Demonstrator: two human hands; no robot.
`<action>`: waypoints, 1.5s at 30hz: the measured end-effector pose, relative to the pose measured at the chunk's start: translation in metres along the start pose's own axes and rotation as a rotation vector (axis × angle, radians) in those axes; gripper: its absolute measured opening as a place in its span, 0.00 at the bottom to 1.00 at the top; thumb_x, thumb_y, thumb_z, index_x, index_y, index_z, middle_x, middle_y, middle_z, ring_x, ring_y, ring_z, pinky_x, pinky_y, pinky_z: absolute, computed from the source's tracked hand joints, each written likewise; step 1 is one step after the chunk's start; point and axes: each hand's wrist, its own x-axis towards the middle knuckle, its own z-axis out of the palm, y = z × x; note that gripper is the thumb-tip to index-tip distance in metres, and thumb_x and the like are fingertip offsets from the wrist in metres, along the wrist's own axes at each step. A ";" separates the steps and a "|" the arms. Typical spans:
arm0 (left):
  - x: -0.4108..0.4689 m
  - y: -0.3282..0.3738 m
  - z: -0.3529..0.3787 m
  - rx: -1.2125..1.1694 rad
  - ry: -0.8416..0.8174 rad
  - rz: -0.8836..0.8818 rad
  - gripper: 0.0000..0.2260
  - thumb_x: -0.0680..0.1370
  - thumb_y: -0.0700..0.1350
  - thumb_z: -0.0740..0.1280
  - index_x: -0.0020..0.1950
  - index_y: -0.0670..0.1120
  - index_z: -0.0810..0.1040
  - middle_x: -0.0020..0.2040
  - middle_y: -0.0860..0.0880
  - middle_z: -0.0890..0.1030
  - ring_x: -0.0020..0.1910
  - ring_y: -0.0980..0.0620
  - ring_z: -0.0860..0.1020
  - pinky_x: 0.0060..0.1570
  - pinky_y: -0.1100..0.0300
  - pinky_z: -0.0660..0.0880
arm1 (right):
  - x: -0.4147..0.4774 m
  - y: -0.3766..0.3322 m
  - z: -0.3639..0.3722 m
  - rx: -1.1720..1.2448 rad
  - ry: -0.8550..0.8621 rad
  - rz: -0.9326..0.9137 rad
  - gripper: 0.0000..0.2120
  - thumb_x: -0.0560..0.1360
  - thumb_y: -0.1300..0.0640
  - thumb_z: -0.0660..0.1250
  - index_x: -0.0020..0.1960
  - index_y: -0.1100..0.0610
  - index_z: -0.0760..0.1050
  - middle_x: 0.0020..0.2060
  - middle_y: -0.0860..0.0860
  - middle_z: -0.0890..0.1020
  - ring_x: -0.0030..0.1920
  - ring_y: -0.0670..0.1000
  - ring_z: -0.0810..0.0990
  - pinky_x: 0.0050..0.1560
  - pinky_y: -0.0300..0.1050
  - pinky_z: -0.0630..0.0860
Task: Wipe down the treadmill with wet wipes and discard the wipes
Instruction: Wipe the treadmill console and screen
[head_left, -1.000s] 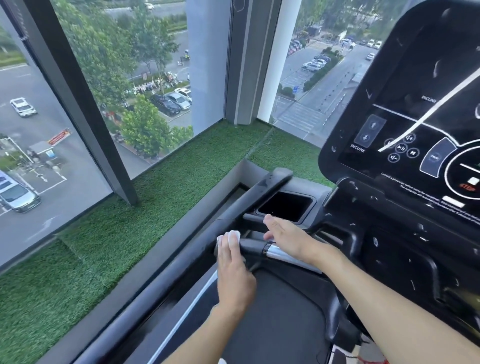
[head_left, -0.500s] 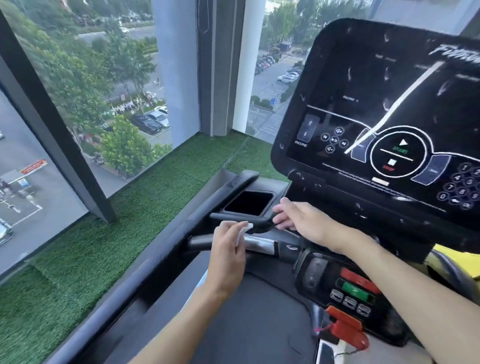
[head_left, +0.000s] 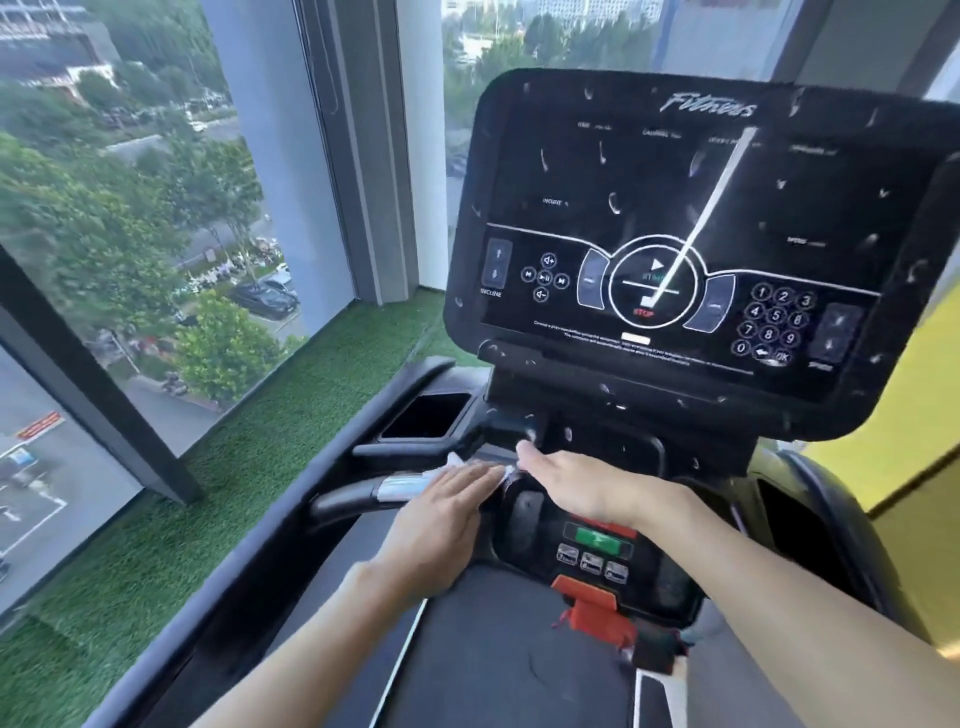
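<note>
The left hand (head_left: 441, 519) lies flat with its fingers straight. It presses a white wet wipe (head_left: 453, 464) down on the handle bar (head_left: 358, 491) of the treadmill (head_left: 270, 551). The wipe is thin and crumpled. It sticks out past the fingertips and stretches sideways along the bar.

The right hand (head_left: 576, 483) is just beside the left one. It is flat too, fingers straight and close together, pointing toward the left hand. It holds nothing. Its fingers are very near the end of the wipe, but whether they touch is hard to tell.

Under the left fingers the bar has a shiny silver part; the rest is smooth and black. Just past the left fingertips is a black box-shaped tray (head_left: 426, 415), dark inside.

Below the right wrist is a small panel with a green button (head_left: 597, 540) and a red clip (head_left: 592, 603). Above both hands stands the big black screen (head_left: 675, 260), dotted with drops. Far out to the left is fuzzy green fake grass (head_left: 208, 493) along a glass window (head_left: 130, 234).
</note>
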 end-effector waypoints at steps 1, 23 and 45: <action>-0.003 0.002 0.004 0.023 0.013 -0.026 0.25 0.76 0.38 0.55 0.73 0.45 0.72 0.71 0.49 0.74 0.71 0.53 0.67 0.74 0.57 0.60 | 0.000 0.000 0.001 -0.007 0.001 0.005 0.48 0.69 0.21 0.37 0.76 0.47 0.67 0.76 0.50 0.67 0.77 0.53 0.63 0.77 0.52 0.56; 0.021 -0.014 0.002 0.192 -0.096 -0.131 0.27 0.74 0.39 0.52 0.73 0.49 0.70 0.68 0.52 0.76 0.69 0.52 0.71 0.76 0.57 0.54 | 0.005 -0.014 0.006 -0.126 0.077 0.013 0.39 0.79 0.31 0.35 0.69 0.51 0.74 0.69 0.51 0.76 0.71 0.58 0.70 0.67 0.54 0.62; -0.027 -0.011 0.015 0.235 0.024 -0.020 0.34 0.72 0.33 0.49 0.79 0.43 0.59 0.79 0.45 0.60 0.78 0.48 0.60 0.75 0.52 0.55 | 0.004 -0.012 0.009 -0.120 0.099 -0.035 0.29 0.79 0.30 0.36 0.34 0.47 0.63 0.47 0.48 0.76 0.62 0.58 0.76 0.62 0.53 0.65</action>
